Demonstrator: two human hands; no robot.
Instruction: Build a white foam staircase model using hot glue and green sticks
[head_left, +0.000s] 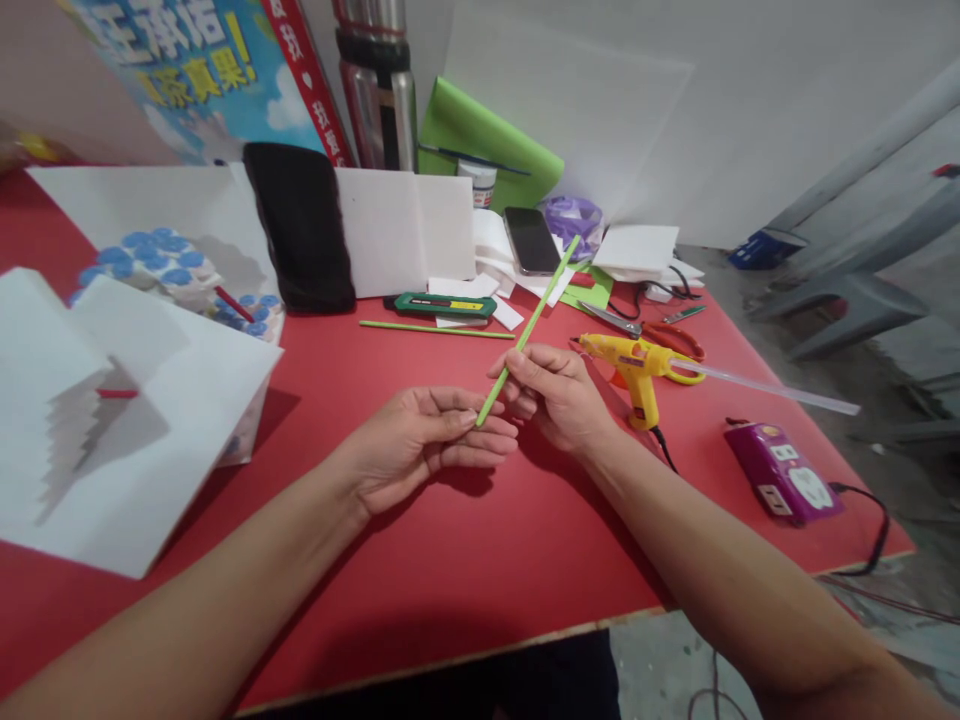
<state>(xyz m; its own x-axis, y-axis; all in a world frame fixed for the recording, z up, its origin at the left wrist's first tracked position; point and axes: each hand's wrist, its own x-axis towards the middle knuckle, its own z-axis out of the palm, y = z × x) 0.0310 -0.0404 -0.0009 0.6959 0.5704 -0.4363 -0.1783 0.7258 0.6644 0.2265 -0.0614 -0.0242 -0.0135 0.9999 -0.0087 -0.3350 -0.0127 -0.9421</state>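
A thin green stick (pixel 540 312), perhaps a rolled paper strip, slants up and to the right above the red table. My right hand (pixel 559 392) pinches it in its lower half between thumb and fingers. At its lower end my left hand (pixel 439 432) has thumb and forefinger closed on the tip, the other fingers stretched out. Behind my hands a second green stick (pixel 435 328) lies flat on the table, just in front of a green utility knife (pixel 444 306). To the right of my right hand rests a yellow hot glue gun (pixel 637 368) with a clear glue stick in its back.
White folded board pieces (pixel 187 400) stand at the left beside a blue-capped bundle (pixel 154 255). A black phone-like slab (pixel 300 230) leans upright behind. Orange-handled scissors (pixel 679 340) lie past the glue gun. A purple power strip (pixel 784 475) sits near the right edge, its cord hanging off.
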